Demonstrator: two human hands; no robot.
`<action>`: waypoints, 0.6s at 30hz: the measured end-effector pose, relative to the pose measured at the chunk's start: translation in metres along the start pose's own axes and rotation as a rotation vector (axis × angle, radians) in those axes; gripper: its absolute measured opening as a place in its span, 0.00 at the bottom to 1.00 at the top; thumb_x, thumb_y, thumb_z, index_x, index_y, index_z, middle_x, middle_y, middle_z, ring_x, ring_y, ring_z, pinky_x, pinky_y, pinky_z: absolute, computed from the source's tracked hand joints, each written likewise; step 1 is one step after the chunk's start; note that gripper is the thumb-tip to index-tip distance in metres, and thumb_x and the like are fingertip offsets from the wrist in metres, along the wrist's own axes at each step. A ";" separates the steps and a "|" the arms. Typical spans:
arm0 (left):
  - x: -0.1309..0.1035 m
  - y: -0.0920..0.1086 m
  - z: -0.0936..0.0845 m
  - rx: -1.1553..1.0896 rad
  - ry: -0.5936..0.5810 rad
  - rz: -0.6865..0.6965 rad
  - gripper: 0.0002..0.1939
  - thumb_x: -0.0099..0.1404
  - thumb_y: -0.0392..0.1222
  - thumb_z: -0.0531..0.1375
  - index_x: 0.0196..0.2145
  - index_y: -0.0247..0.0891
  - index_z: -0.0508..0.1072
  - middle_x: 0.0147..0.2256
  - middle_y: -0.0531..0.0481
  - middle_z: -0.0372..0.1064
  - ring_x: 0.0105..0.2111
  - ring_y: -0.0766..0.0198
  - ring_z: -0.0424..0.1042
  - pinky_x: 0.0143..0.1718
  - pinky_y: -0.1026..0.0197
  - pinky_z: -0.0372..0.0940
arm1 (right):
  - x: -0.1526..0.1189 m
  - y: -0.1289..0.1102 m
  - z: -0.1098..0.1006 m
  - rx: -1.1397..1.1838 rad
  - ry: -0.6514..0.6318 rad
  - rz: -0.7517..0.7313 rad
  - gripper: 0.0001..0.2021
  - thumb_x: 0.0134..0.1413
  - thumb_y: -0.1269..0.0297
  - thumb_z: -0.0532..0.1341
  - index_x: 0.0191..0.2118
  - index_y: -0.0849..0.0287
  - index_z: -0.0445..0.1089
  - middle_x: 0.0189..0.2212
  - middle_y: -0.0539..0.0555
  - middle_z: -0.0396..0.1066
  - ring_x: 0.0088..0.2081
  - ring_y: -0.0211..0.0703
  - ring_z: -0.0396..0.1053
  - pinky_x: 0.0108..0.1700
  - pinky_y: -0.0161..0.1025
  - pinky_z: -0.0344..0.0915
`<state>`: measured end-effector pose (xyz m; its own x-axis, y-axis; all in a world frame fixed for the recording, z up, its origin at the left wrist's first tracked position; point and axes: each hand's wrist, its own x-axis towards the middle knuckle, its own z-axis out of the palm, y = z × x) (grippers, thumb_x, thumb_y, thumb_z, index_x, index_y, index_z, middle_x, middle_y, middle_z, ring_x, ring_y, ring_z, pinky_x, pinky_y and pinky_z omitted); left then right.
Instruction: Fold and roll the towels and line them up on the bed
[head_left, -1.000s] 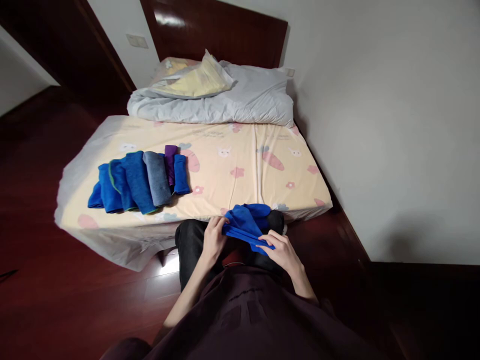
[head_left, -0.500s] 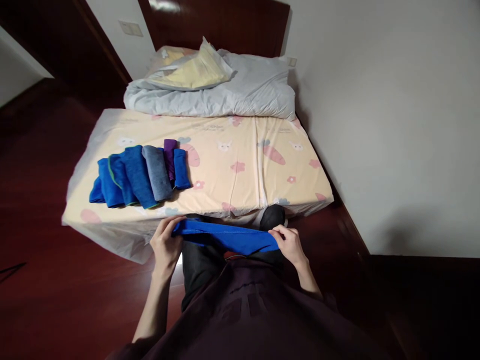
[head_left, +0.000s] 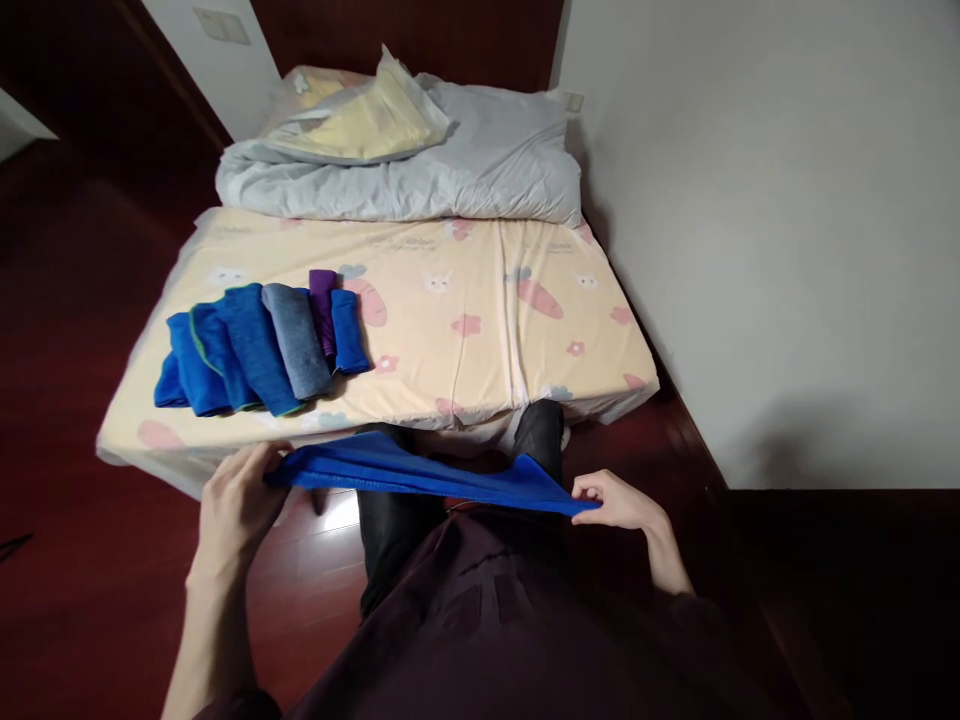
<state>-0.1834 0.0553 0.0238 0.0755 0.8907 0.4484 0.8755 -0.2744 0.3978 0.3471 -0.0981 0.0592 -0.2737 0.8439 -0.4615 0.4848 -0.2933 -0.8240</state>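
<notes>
A blue towel (head_left: 435, 475) is stretched sideways in front of my body, above my legs. My left hand (head_left: 244, 490) grips its left end, with the fingers closed over the cloth. At the other end, my right hand (head_left: 611, 498) pinches a corner between thumb and fingers. The cloth hangs in a long narrow band, its middle sagging a little. Beyond it on the bed lie several rolled or folded cloths in a row: blue ones (head_left: 259, 350), a grey one (head_left: 298, 340), a purple one (head_left: 322, 310) and a small blue one (head_left: 349, 332).
The bed (head_left: 420, 370) has a yellow sheet printed with carrots and rabbits. A grey-white quilt (head_left: 495, 160) lies bundled at its head, with a yellow-and-white piece (head_left: 367, 125) on top. A wall (head_left: 787, 250) rises on the right. Dark red floor (head_left: 67, 350) lies to the left.
My hands have moved farther apart, the left one outward to the left and the right one to the right and slightly down. The blue towel is now pulled wider between them.
</notes>
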 end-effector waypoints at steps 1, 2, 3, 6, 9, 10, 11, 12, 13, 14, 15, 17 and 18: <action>-0.001 -0.004 -0.003 -0.004 -0.048 -0.006 0.09 0.52 0.41 0.61 0.34 0.45 0.75 0.28 0.55 0.72 0.31 0.60 0.70 0.35 0.65 0.61 | -0.003 0.006 -0.002 -0.016 0.003 0.013 0.17 0.47 0.53 0.75 0.31 0.60 0.73 0.25 0.46 0.68 0.27 0.34 0.62 0.29 0.31 0.59; -0.002 -0.007 -0.007 -0.007 -0.088 -0.015 0.09 0.50 0.43 0.61 0.32 0.45 0.74 0.27 0.55 0.72 0.30 0.60 0.70 0.34 0.65 0.60 | -0.005 0.012 -0.003 -0.030 0.014 0.023 0.16 0.48 0.54 0.74 0.31 0.60 0.74 0.25 0.46 0.68 0.27 0.34 0.63 0.30 0.32 0.59; -0.002 -0.009 -0.010 -0.003 -0.121 -0.031 0.09 0.48 0.45 0.62 0.31 0.45 0.74 0.25 0.55 0.72 0.29 0.60 0.68 0.33 0.64 0.59 | -0.006 0.018 -0.004 -0.045 0.033 0.033 0.14 0.49 0.55 0.73 0.32 0.60 0.74 0.25 0.46 0.69 0.27 0.35 0.63 0.30 0.32 0.60; -0.004 -0.016 -0.019 0.032 -0.195 -0.126 0.11 0.45 0.47 0.61 0.29 0.48 0.75 0.25 0.56 0.73 0.29 0.58 0.66 0.31 0.65 0.57 | -0.008 0.033 -0.008 -0.136 0.135 0.040 0.11 0.53 0.57 0.70 0.33 0.60 0.77 0.26 0.48 0.71 0.27 0.37 0.65 0.30 0.33 0.61; -0.005 -0.025 -0.030 0.070 -0.277 -0.268 0.13 0.41 0.46 0.61 0.29 0.52 0.76 0.27 0.57 0.73 0.32 0.56 0.67 0.30 0.64 0.57 | -0.007 0.042 -0.014 -0.266 0.297 0.000 0.09 0.59 0.58 0.65 0.35 0.58 0.80 0.32 0.53 0.77 0.32 0.41 0.71 0.35 0.37 0.67; -0.006 -0.028 -0.034 0.074 -0.303 -0.310 0.14 0.39 0.46 0.60 0.28 0.53 0.76 0.26 0.56 0.72 0.32 0.56 0.67 0.30 0.64 0.57 | -0.007 0.043 -0.017 -0.294 0.347 -0.011 0.10 0.61 0.58 0.63 0.36 0.57 0.80 0.34 0.54 0.79 0.34 0.43 0.73 0.38 0.38 0.68; -0.006 -0.031 -0.039 0.072 -0.321 -0.346 0.14 0.38 0.46 0.60 0.28 0.54 0.76 0.25 0.56 0.70 0.31 0.56 0.68 0.30 0.63 0.58 | -0.006 0.044 -0.020 -0.312 0.392 -0.015 0.12 0.64 0.57 0.62 0.37 0.57 0.80 0.35 0.54 0.80 0.35 0.45 0.75 0.40 0.39 0.69; -0.006 -0.034 -0.044 0.065 -0.337 -0.372 0.14 0.38 0.47 0.60 0.27 0.54 0.76 0.24 0.55 0.69 0.31 0.56 0.68 0.31 0.63 0.59 | -0.005 0.045 -0.023 -0.324 0.432 -0.017 0.13 0.66 0.56 0.60 0.38 0.56 0.80 0.35 0.54 0.80 0.37 0.46 0.76 0.41 0.39 0.70; -0.006 -0.037 -0.049 0.059 -0.341 -0.390 0.13 0.38 0.49 0.60 0.26 0.54 0.76 0.23 0.55 0.68 0.29 0.56 0.68 0.31 0.62 0.59 | -0.004 0.045 -0.026 -0.334 0.470 -0.020 0.14 0.67 0.55 0.59 0.38 0.56 0.80 0.35 0.54 0.81 0.37 0.47 0.77 0.42 0.39 0.70; -0.007 -0.039 -0.055 0.050 -0.339 -0.403 0.12 0.38 0.51 0.60 0.25 0.53 0.76 0.22 0.55 0.67 0.28 0.56 0.68 0.31 0.62 0.60 | -0.003 0.044 -0.028 -0.343 0.504 -0.026 0.15 0.69 0.54 0.58 0.38 0.56 0.79 0.35 0.54 0.81 0.37 0.48 0.78 0.42 0.39 0.70; -0.007 -0.041 -0.060 0.037 -0.332 -0.417 0.12 0.38 0.53 0.60 0.24 0.52 0.75 0.22 0.54 0.68 0.27 0.57 0.68 0.31 0.62 0.60 | -0.002 0.043 -0.031 -0.350 0.538 -0.034 0.16 0.69 0.53 0.57 0.39 0.56 0.79 0.35 0.54 0.81 0.37 0.48 0.78 0.42 0.39 0.71; -0.009 -0.044 -0.072 -0.001 -0.359 -0.468 0.14 0.40 0.57 0.60 0.25 0.51 0.76 0.22 0.56 0.71 0.25 0.59 0.69 0.30 0.62 0.61 | -0.001 0.041 -0.039 -0.360 0.593 -0.050 0.17 0.69 0.51 0.57 0.39 0.56 0.79 0.36 0.55 0.81 0.37 0.49 0.78 0.42 0.40 0.71; -0.010 -0.046 -0.077 -0.033 -0.397 -0.500 0.16 0.41 0.59 0.60 0.26 0.51 0.76 0.23 0.58 0.72 0.24 0.60 0.70 0.30 0.62 0.62 | -0.001 0.040 -0.043 -0.364 0.609 -0.057 0.17 0.69 0.51 0.58 0.39 0.56 0.79 0.37 0.56 0.81 0.38 0.49 0.78 0.43 0.40 0.72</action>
<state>-0.2614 0.0314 0.0631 -0.1617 0.9788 -0.1257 0.8361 0.2036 0.5094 0.4025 -0.0909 0.0408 0.1551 0.9856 -0.0678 0.7591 -0.1628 -0.6303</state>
